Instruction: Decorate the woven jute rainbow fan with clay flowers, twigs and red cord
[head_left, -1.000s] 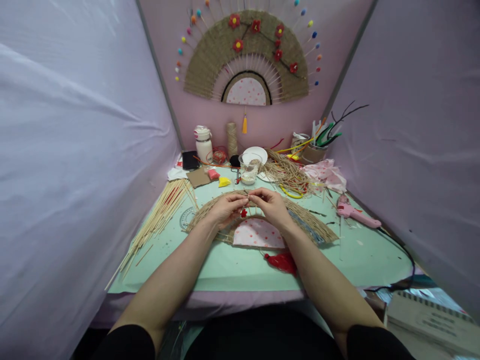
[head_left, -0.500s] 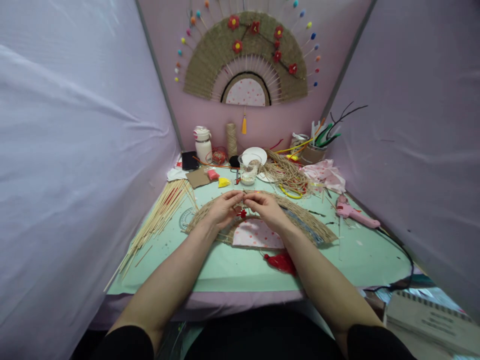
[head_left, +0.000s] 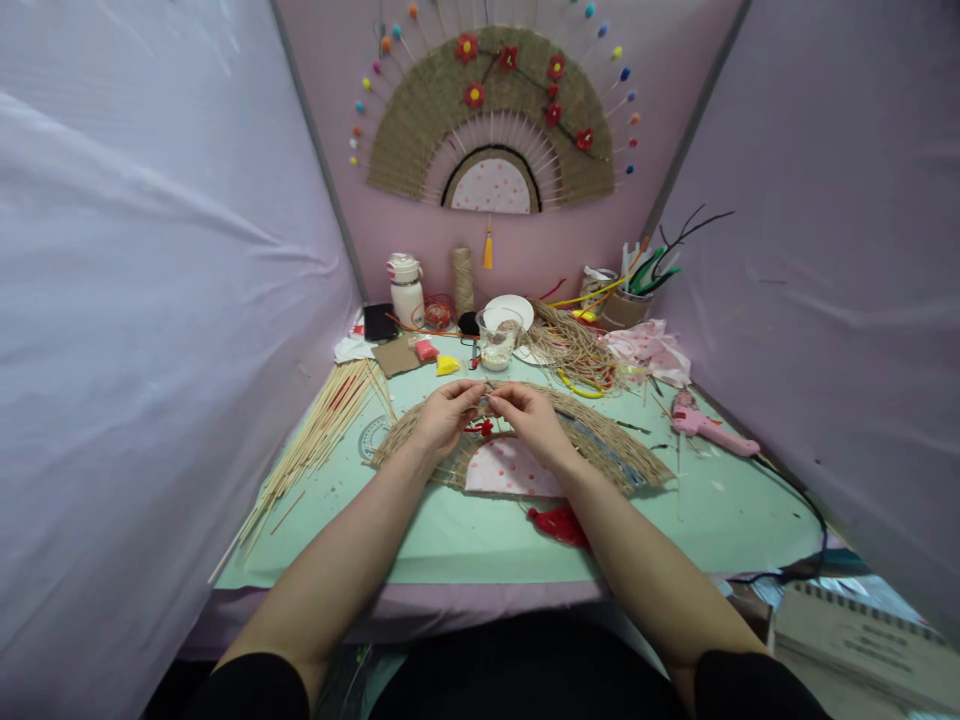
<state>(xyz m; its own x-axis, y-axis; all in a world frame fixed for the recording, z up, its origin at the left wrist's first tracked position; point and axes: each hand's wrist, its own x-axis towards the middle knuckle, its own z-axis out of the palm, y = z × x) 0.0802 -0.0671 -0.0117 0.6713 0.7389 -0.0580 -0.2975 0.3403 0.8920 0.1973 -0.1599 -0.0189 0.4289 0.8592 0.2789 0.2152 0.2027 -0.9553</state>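
Note:
My left hand point(head_left: 448, 415) and my right hand point(head_left: 534, 420) meet above a twine-covered fan point(head_left: 619, 440) lying on the table. The fingertips of both are pinched together around something thin and dark, too small to make out. Just below the fingers is a small red flower point(head_left: 486, 427). A white half-circle with pink dots point(head_left: 506, 468) forms the fan's base, partly covered by my right forearm. Near that forearm lies a red tassel point(head_left: 556, 525).
Thin wooden sticks point(head_left: 322, 420) and a protractor point(head_left: 373, 436) lie to the left. A pink glue gun point(head_left: 712, 428) with its cord rests at right. Behind are a clear cup point(head_left: 496, 345), a twine heap point(head_left: 574, 345), yellow clay point(head_left: 448, 365) and a white bottle point(head_left: 406, 290). A finished fan point(head_left: 420, 130) hangs above.
My fingers have shifted very slightly over the fan, with both hands still pinched. A bit more red shows beside the flower. Everything else stays in place.

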